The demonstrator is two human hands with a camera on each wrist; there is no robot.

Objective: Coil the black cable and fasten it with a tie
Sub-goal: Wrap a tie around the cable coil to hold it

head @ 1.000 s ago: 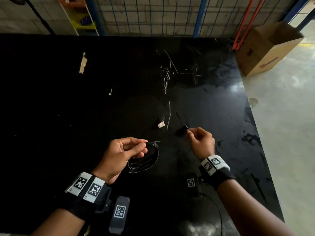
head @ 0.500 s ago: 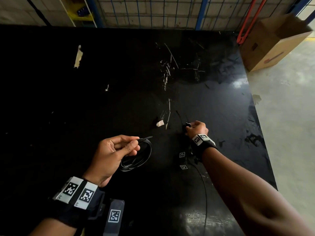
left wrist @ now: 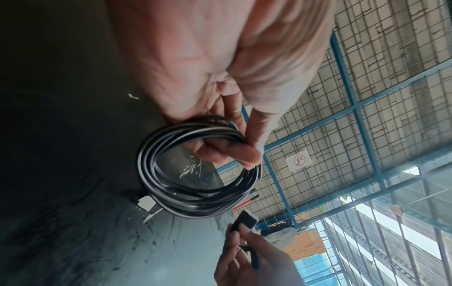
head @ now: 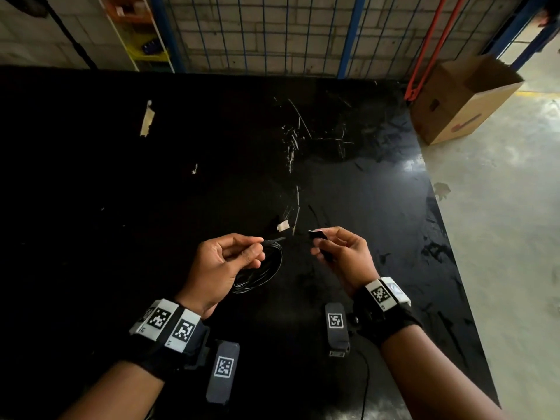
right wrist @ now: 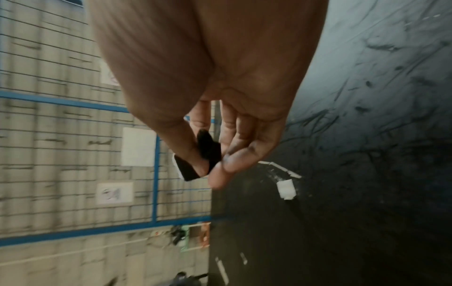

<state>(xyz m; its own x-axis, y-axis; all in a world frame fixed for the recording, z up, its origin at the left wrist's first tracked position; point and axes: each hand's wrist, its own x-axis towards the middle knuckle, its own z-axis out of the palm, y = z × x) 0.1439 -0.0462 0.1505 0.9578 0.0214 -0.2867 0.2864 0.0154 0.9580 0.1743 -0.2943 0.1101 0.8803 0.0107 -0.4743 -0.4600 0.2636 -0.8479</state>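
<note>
- Black cable, wound into a loose coil of several loops, hangs from the left hand above the desk; thumb and fingers pinch the loops at the coil's top, one short end poking right past the fingertips.
- Right hand, just right of the coil and apart from it, pinches a black strap tie between thumb and forefinger.
- White scrap lies on the desk just beyond both hands.
</note>
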